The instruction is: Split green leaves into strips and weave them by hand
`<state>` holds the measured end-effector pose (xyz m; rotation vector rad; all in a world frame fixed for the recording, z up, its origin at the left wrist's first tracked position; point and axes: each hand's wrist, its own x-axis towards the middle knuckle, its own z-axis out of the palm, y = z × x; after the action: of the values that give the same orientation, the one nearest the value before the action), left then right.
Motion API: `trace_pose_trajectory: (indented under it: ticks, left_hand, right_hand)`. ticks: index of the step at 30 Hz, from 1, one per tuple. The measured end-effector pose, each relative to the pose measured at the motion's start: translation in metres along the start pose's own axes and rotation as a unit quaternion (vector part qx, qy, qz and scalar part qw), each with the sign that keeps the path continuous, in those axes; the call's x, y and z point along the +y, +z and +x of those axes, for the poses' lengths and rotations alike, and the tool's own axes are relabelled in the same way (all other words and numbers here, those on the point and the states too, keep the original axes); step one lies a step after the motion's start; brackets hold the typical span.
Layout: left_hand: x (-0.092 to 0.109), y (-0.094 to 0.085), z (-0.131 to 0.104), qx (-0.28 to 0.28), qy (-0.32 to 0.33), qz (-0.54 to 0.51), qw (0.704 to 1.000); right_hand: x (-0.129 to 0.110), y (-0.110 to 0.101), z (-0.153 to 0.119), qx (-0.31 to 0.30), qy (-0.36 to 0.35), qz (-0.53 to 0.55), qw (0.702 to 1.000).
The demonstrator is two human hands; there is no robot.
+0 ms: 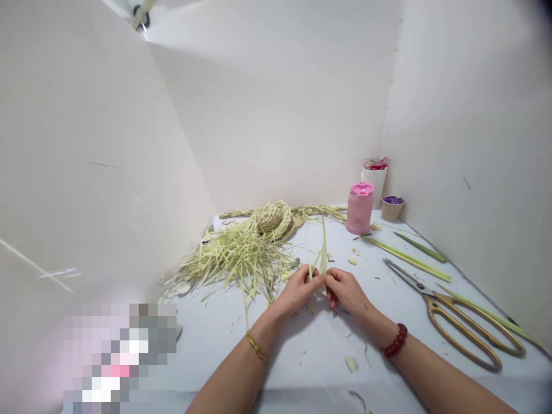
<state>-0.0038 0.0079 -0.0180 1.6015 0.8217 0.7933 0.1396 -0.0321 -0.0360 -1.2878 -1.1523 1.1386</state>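
Forearms (233,374) (444,376), 2 hands (299,289) (346,290) nearly closed, pinching leaf strip (324,260)

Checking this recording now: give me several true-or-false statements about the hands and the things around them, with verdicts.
1. The left hand and right hand both hold a pale leaf strip. True.
2. The scissors lie under the left hand. False: the scissors lie on the table, off to the right of both hands.
3. The pink container stands upright. True.
4. The small tan cup has red contents. False: the contents of the tan cup look purple.
5. The dark red bracelet is on the right wrist. True.
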Motion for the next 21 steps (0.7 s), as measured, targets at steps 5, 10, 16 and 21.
trace_pose_trajectory:
  ticks: [5,10,16,21]
  left_hand:
    - [-0.008,0.002,0.001,0.035,0.026,0.046,0.998]
    - [-0.006,0.002,0.0,0.018,-0.002,0.087,0.996]
    - [0.012,0.004,-0.009,-0.096,-0.061,0.061,0.992]
    - [0.018,0.001,-0.015,-0.184,-0.123,0.06,0.973]
  right_hand:
    - [0.006,-0.001,0.003,0.038,-0.008,-0.042,0.998]
    - [0.005,-0.003,0.004,0.042,-0.045,-0.092,0.994]
    - [-0.001,-0.013,0.006,0.113,-0.036,-0.112,0.987]
    - [-0.006,-0.046,0.022,0.264,-0.038,-0.029,0.963]
